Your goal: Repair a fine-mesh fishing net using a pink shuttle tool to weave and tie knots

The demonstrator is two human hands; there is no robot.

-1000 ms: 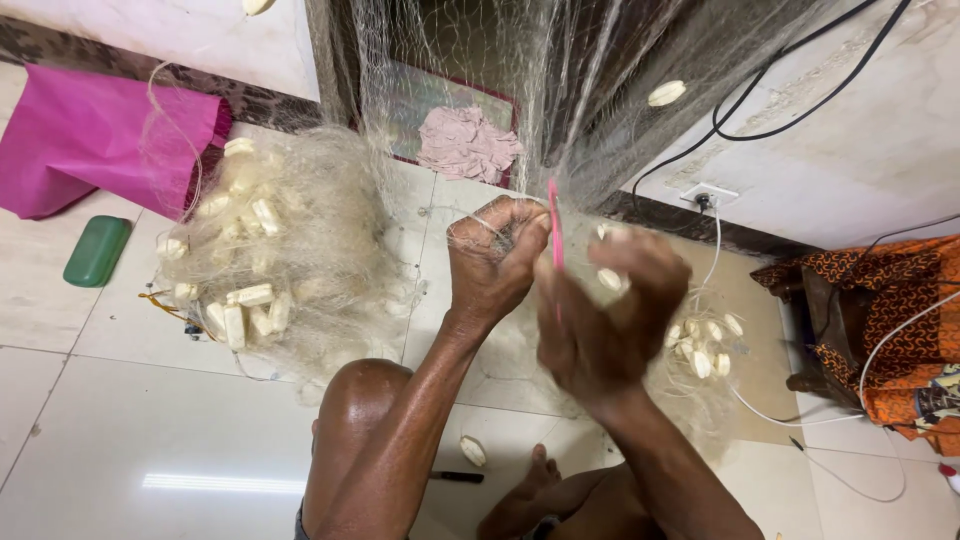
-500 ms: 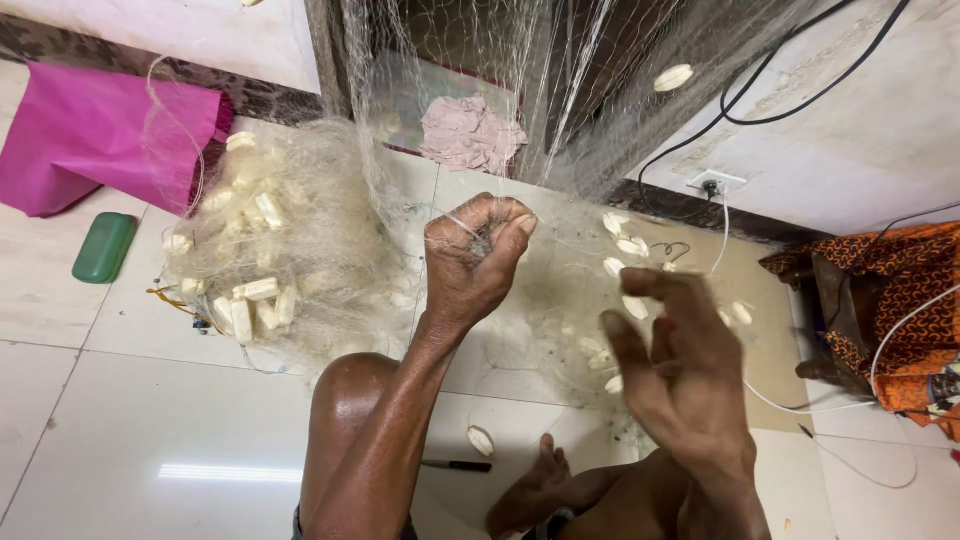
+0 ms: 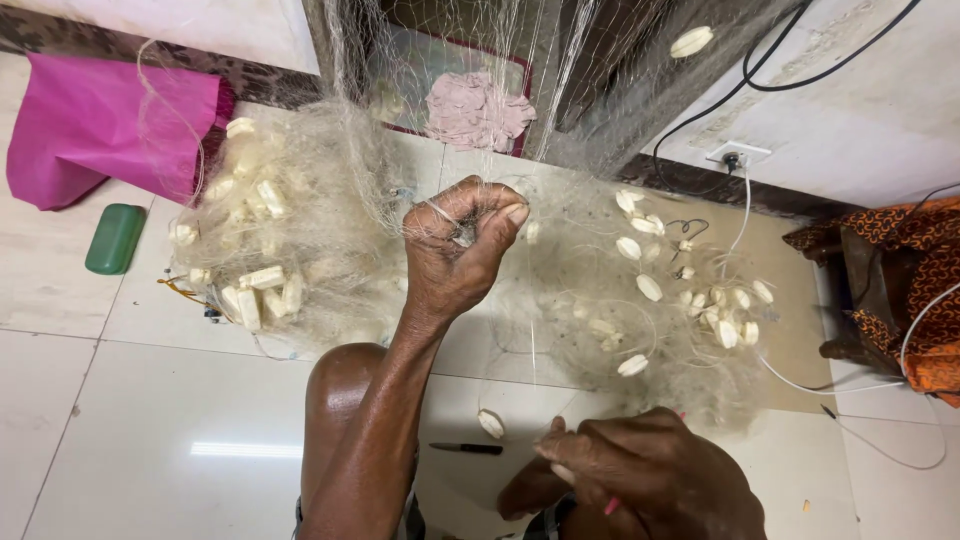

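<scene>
A magenta cloth lies on the tiled floor at the left, against the wall. Just beside it sits a green rounded case. A crumpled pink rag rests on a dark red-edged mat further back. A black cable runs along the white wall to a wall socket. An orange patterned fabric is draped at the right. A small dark knife lies on the floor near the bottom.

No packages, labels, signs, screens.
</scene>
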